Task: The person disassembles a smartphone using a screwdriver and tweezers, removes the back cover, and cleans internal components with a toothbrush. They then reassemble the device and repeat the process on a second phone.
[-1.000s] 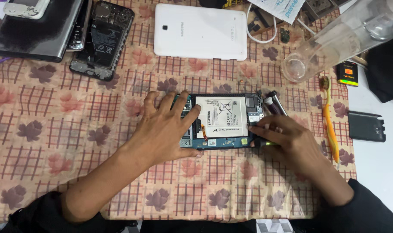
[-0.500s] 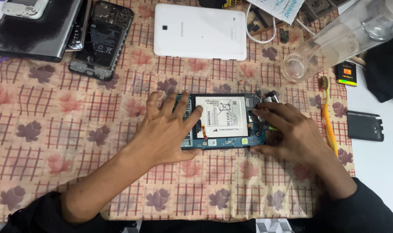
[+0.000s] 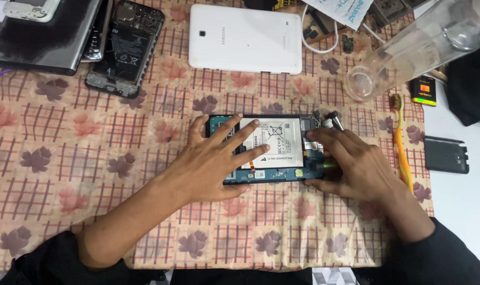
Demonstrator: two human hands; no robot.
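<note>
We were at the opened tablet (image 3: 271, 150), which lay back-off in the middle of the patterned cloth (image 3: 92, 158), its white battery (image 3: 277, 142) and blue board showing. Our left hand (image 3: 219, 158) lay flat on its left half, fingers spread wide, holding nothing, only pressing the case down. Our right hand (image 3: 351, 163) covered the right edge, fingers bent over the frame; a small green-tipped tool (image 3: 327, 165) showed under them, though we could not tell whether they truly gripped it.

We judged the step to be work on the right edge of the board, with the case steadied. The next move seemed to call for a steady left hand and a light touch beside the battery, since a slip there could nick it or a flex cable.

The battery bore a white rectangular label with dark print and small symbols. Above lay a closed white tablet (image 3: 245, 37), face down. At upper left sat a stripped black phone (image 3: 124, 47) with a dark label on its battery. At the right, a small black pack (image 3: 423, 91) with orange and green marks lay near a clear jar (image 3: 409, 53), an orange toothbrush (image 3: 401, 142) below it.
</note>
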